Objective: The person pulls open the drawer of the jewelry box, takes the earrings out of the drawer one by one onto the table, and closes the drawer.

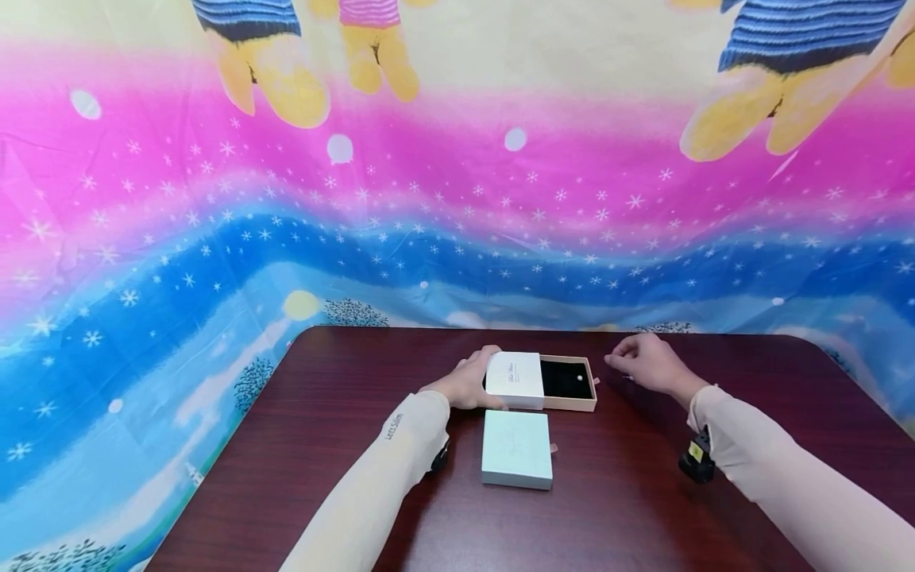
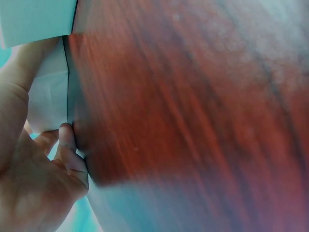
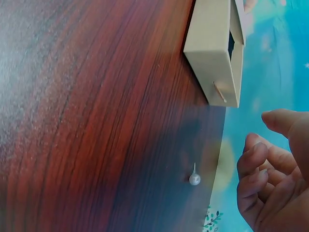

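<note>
My left hand (image 1: 468,381) grips the closed end of a white box sleeve (image 1: 516,381) with lettering on top. From the sleeve's right end a cream drawer (image 1: 595,401) stands partly pulled out. Its black pad (image 1: 561,379) bears one pearl stud. Right of the drawer, my right hand (image 1: 650,365) hovers with some fingers curled and a gap between thumb and fingertips, nothing held. Below these fingertips a pearl stud earring (image 3: 194,179) lies on the table, its post toward the drawer. In the left wrist view, fingers and thumb (image 2: 29,63) lie along the sleeve's sides.
A pale mint-green box (image 1: 516,446) with a small ribbon tab lies shut just in front of the white one. All of it is on a dark reddish wood table (image 1: 615,508). A colourful printed cloth (image 1: 457,199) hangs behind the table's far edge.
</note>
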The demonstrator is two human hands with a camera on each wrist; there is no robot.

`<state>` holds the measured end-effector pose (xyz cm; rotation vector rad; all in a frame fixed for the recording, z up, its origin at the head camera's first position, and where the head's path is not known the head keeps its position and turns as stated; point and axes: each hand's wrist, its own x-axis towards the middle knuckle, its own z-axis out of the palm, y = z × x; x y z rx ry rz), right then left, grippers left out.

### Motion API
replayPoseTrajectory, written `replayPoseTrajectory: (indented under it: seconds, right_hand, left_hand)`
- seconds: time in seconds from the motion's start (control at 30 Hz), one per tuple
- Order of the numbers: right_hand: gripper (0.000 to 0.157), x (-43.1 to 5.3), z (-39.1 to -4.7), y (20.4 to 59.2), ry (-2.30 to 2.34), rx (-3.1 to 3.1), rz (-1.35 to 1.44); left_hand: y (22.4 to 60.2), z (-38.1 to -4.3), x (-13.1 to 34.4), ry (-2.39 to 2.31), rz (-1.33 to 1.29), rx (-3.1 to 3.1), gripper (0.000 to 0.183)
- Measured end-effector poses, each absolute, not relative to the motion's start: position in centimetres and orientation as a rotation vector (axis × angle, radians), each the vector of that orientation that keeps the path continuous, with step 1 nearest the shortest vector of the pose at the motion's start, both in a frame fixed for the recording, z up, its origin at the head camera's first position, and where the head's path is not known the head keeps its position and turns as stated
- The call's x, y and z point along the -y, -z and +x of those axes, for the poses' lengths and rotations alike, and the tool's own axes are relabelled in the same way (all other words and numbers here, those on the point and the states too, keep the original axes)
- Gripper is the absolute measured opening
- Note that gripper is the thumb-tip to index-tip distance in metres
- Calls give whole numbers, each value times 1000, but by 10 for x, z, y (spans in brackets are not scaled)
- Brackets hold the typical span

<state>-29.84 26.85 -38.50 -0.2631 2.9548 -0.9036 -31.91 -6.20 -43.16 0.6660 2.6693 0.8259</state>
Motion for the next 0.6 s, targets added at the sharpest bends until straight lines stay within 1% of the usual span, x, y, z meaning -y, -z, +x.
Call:
replayPoseTrajectory:
  seconds: [0.2, 0.6]
  right_hand:
    - [28, -259, -296, 382, 880, -2972, -293]
    - [20, -242, -292, 387, 866, -2952, -341]
  left_hand:
    - [428, -318, 62, -822, 655, -2662, 98]
    - [427, -315, 62, -815, 649, -2659, 98]
